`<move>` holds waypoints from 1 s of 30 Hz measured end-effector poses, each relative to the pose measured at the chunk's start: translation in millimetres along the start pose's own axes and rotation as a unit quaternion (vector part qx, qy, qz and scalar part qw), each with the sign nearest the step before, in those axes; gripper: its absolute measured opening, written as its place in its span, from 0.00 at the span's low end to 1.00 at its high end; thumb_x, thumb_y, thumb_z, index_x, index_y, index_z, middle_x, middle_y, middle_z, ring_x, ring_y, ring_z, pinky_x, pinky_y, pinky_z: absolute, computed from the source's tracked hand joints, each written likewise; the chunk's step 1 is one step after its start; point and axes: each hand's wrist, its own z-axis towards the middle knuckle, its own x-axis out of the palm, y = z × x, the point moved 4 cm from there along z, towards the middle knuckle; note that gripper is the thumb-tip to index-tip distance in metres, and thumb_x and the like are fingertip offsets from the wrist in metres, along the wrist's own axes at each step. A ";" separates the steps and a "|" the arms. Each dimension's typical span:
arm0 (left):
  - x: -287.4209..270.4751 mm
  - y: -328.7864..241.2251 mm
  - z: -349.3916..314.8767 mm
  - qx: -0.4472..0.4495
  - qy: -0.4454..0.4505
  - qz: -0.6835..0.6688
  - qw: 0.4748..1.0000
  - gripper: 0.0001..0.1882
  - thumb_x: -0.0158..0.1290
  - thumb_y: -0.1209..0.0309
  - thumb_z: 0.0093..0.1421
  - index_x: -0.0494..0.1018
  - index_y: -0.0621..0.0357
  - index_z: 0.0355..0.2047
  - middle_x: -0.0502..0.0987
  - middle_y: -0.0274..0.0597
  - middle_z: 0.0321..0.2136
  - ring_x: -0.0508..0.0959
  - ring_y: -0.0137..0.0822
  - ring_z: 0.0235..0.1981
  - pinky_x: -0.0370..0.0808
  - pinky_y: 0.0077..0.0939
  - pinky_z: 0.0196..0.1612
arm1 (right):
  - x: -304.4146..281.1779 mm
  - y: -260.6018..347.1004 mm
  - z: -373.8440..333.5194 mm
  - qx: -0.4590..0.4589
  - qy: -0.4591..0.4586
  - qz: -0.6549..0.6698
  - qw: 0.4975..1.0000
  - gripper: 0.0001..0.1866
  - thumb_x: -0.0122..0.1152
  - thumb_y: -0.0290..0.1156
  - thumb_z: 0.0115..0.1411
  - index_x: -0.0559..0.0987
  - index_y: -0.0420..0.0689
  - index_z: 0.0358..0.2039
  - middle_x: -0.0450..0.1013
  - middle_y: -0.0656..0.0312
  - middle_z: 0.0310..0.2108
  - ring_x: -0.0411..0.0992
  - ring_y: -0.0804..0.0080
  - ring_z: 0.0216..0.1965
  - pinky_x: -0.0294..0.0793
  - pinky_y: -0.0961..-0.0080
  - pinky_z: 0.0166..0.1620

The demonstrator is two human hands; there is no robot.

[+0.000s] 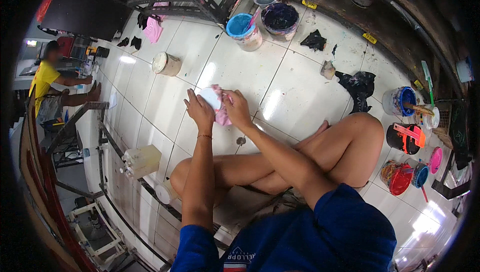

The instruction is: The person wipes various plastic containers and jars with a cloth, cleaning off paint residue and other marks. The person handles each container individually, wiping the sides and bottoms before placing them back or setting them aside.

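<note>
I sit cross-legged on the tiled floor with both arms stretched forward. My left hand (201, 109) grips the edge of a white round object (209, 96), which looks like a lid or shallow disc. Its underside is hidden. Bunched against that object's right side is a pink cloth (222, 117), and my right hand (237, 108) has its fingers closed on it. Beyond my hands stands a small paint-stained tub (167, 65) with a whitish top.
Paint buckets, one light blue (245, 32) and one dark (280, 21), stand ahead. Several more, including a red one (398, 178), are at the right beside black rags (357, 86). A yellowish jerrycan (142, 161) stands left. A person in yellow (46, 77) sits farther off.
</note>
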 end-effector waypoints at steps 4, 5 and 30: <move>0.2 -7.4 -5.3 -0.022 -0.005 0.019 1.000 0.24 0.36 0.69 0.66 0.60 0.70 0.59 0.61 0.59 0.61 0.55 0.71 0.62 0.53 0.57 0.62 | -9.3 -33.2 11.9 0.205 0.154 0.015 0.967 0.13 0.53 0.33 0.61 0.78 0.41 0.44 0.71 0.47 0.35 0.73 0.51 0.38 0.71 0.63 0.40; -1.4 -6.9 -5.6 -0.018 -0.011 0.016 1.000 0.24 0.36 0.69 0.66 0.60 0.70 0.59 0.62 0.59 0.61 0.55 0.71 0.62 0.54 0.58 0.61 | -3.8 -23.8 12.2 0.086 0.061 -0.070 0.992 0.13 0.52 0.32 0.62 0.79 0.41 0.43 0.72 0.47 0.32 0.73 0.52 0.36 0.71 0.63 0.39; -137.7 -177.6 -46.9 -0.101 0.168 -0.919 0.342 0.46 0.25 0.29 0.58 0.49 0.44 0.68 0.46 0.49 0.69 0.50 0.54 0.67 0.42 0.51 0.69 | -109.7 177.2 12.5 0.066 0.211 0.390 0.894 0.17 0.47 0.34 0.66 0.72 0.39 0.51 0.73 0.65 0.40 0.70 0.80 0.39 0.68 0.80 0.43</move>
